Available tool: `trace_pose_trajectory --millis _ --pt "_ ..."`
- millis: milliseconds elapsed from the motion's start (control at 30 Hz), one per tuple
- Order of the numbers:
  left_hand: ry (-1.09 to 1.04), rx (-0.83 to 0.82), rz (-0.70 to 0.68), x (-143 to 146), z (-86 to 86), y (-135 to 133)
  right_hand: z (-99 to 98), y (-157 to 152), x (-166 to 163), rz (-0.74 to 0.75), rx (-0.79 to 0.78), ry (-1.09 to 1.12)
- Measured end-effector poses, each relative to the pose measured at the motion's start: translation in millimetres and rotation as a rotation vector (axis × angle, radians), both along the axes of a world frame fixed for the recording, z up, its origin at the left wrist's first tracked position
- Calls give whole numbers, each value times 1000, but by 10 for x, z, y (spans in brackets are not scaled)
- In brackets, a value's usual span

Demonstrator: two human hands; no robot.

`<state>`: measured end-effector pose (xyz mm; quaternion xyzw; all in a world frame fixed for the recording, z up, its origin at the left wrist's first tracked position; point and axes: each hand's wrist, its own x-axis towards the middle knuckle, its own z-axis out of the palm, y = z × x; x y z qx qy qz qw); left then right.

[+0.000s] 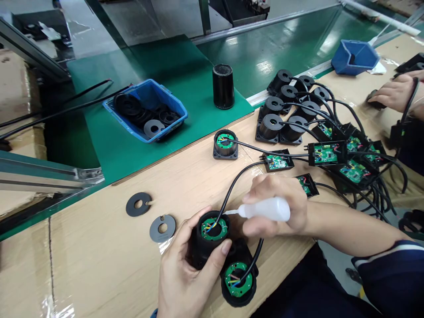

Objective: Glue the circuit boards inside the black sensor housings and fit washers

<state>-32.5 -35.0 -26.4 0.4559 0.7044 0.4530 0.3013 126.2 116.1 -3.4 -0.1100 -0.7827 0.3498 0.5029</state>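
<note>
My left hand is wrapped round a black cylindrical housing with a green ring-shaped circuit board and coloured wires inside. In my right hand is a small white squeeze bottle, tilted sideways, its thin nozzle at the housing's upper rim. A black cable runs from this housing to a boxed circuit board. Just below, a second housing lies with its green board facing up. Two dark ring discs, a black one and a grey one, lie left of my left hand.
A blue bin of black rings and a black cup-like cylinder stand on the green mat. One open housing sits behind my hands. Capped housings and cabled boxes crowd the right. Another person's hand works beyond, near another blue bin.
</note>
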Motion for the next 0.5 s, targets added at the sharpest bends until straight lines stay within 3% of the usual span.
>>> trace_pose_trajectory --millis 200,300,400,500 --pt "-74 6 13 5 -142 37 -17 161 -34 -61 -811 72" --pt "72 14 -87 -31 -163 59 17 242 -49 -31 -1140 194" --pt "333 54 -111 -156 -71 -3 107 301 -3 5 -1244 262" --pt "591 -36 148 -346 71 -126 224 406 32 48 -1198 259"
